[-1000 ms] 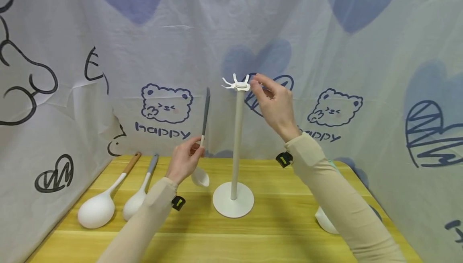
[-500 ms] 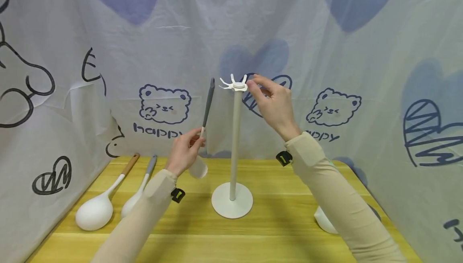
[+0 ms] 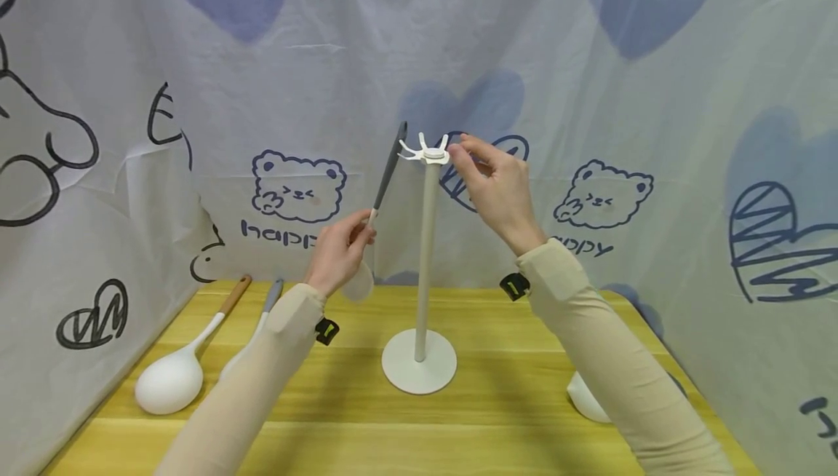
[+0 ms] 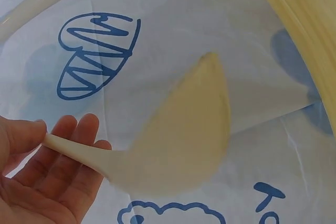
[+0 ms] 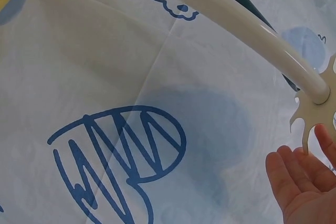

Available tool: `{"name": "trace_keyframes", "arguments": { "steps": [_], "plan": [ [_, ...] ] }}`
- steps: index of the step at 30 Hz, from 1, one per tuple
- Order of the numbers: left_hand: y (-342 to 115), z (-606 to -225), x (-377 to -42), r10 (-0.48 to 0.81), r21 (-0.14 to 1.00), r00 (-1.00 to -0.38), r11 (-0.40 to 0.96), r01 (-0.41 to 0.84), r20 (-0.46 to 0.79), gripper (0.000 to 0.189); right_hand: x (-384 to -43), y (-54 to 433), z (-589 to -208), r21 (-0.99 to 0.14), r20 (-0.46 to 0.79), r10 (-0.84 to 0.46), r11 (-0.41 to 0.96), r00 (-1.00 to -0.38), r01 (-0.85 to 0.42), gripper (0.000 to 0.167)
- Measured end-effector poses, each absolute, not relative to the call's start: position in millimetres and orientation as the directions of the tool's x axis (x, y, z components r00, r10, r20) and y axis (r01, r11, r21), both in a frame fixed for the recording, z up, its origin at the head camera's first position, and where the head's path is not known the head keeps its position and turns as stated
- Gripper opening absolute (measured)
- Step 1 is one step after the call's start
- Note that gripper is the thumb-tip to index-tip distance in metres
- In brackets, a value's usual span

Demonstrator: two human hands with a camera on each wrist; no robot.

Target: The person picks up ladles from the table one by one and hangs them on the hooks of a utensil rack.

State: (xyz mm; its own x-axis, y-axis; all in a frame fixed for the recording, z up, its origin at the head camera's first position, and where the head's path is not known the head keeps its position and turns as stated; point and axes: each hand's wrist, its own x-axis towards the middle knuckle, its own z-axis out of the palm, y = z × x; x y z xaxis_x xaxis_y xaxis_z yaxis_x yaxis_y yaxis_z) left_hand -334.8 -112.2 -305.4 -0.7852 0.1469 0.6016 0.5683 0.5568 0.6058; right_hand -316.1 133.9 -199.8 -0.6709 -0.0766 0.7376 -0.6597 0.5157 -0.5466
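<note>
My left hand (image 3: 337,250) pinches a white ladle by the lower part of its stem, below the dark grey handle (image 3: 388,177). The ladle stands almost upright, bowl (image 4: 178,140) down, in the air left of a white utensil stand (image 3: 425,258). In the head view its handle tip is beside the stand's left hooks; whether they touch I cannot tell. At the top of the stand, my right hand (image 3: 500,188) pinches one hook between thumb and fingers, best seen in the right wrist view, where the hooked top (image 5: 315,106) is partly cut off.
At left on the wooden table (image 3: 366,447) lie a large white ladle (image 3: 169,383) with a brown handle and a grey-handled utensil (image 3: 273,295), partly behind my left forearm. A white object (image 3: 588,399) is half hidden by my right sleeve. Printed cloth (image 3: 314,97) hangs around.
My left hand has raised the ladle and brought it right, its handle tip now beside the stand's hooks. My right hand has stayed at the stand's top.
</note>
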Motion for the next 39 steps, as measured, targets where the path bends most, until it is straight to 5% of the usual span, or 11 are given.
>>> {"name": "trace_keyframes", "arguments": {
  "steps": [20,39],
  "plan": [
    [-112.3,-295.3,-350.3,0.161,0.557,-0.77,0.602,0.572,0.618,0.031,-315.6,134.6,-199.9,-0.551,0.741,-0.071,0.505,-0.668,-0.664,0.04],
    [-113.3,-291.5,-374.4,0.156,0.689,-0.867,0.547,0.475,0.473,0.034,-315.9,133.6,-200.7,-0.546,0.746,-0.069,0.506,-0.663,-0.667,0.039]
  ]
}}
